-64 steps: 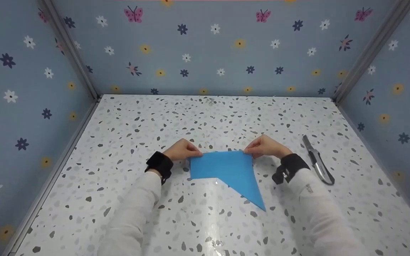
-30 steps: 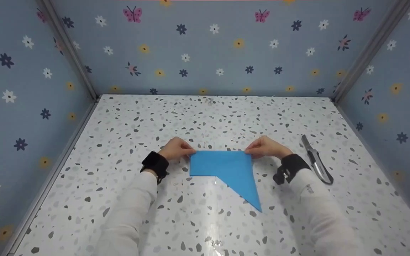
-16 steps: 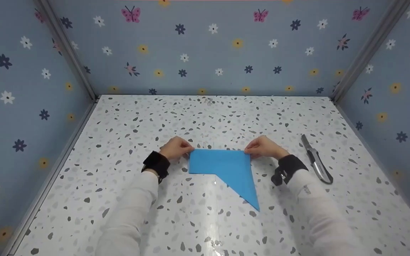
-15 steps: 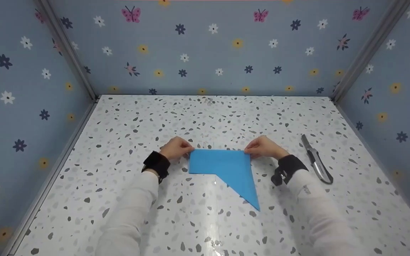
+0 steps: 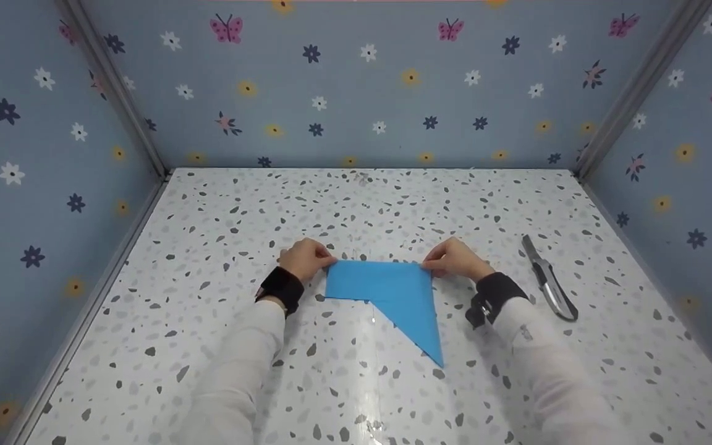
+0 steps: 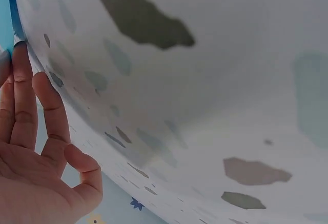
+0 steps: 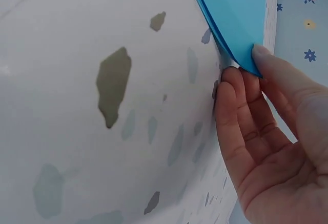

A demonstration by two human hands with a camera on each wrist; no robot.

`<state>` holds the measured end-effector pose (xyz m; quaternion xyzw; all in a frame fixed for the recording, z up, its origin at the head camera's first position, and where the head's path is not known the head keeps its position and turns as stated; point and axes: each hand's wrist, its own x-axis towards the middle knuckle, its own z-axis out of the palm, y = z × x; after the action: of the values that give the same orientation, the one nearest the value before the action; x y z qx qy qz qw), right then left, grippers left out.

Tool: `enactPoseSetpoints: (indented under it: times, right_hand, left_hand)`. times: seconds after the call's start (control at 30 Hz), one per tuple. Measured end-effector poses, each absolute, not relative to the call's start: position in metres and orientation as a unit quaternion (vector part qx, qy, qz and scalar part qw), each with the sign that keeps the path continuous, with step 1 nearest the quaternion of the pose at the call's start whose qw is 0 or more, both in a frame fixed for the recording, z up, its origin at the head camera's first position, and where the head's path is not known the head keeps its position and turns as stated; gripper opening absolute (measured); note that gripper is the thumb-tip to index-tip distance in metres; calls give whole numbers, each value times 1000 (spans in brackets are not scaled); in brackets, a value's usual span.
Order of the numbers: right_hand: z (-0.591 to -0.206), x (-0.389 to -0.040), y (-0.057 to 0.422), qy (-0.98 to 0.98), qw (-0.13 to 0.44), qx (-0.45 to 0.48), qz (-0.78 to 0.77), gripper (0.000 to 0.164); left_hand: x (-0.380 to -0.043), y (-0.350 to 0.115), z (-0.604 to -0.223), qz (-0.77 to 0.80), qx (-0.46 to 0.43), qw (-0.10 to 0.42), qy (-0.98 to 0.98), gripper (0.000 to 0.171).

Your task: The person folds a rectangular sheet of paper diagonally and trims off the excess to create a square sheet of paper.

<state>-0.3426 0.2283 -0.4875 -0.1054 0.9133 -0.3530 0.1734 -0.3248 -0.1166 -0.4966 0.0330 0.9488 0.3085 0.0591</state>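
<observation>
Reaching arms: both stretch forward over the speckled surface from its near side, slanting toward each other, in a white left sleeve and a white right sleeve.
Wrists: a black left strap and a black right strap sit just beyond the cuffs.
Left hand: the left hand lies with its back upward at the left end of the blue sheet, low over the surface.
Left fingers: tips together, pinching the sheet's far left corner; in the left wrist view the outer fingers spread apart from the pinch, the smallest bent.
Right hand: the right hand mirrors it at the far right corner, knuckles raised.
Right fingers: clamped on that corner, with the thumb on one face of the sheet and the other fingers curled behind it.
Blue sheet: between the hands, folded, its far edge nearly straight from one pinch to the other; a short band at the left, a long point at the right aimed toward the person. The right wrist view shows its layers slightly parted along one edge.
Grey-and-black tool: the long grey-and-black tool lies slantwise on the surface, right of the right hand, apart from it.
Walls: blue panels printed with flowers and butterflies.
</observation>
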Motion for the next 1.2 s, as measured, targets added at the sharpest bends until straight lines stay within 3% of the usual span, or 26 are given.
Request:
enactPoseSetpoints:
  times: [0.4, 0.63, 0.93, 1.2]
  right_hand:
    - [-488, -336, 219, 938, 127, -118, -300, 16]
    - [-488, -327, 207, 959, 61, -145, -235, 16]
    - [-495, -309, 186, 960, -2, -251, -123, 22]
    - [-500, -303, 177, 960, -31, -270, -68, 26]
  left_hand:
    - [-324, -104, -503, 255, 56, 11, 965, 18]
    - [-320, -93, -506, 221, 104, -57, 968, 6]
    - [-309, -76, -509, 64, 267, -105, 956, 20]
    - [-296, -68, -511, -14, 251, -147, 957, 17]
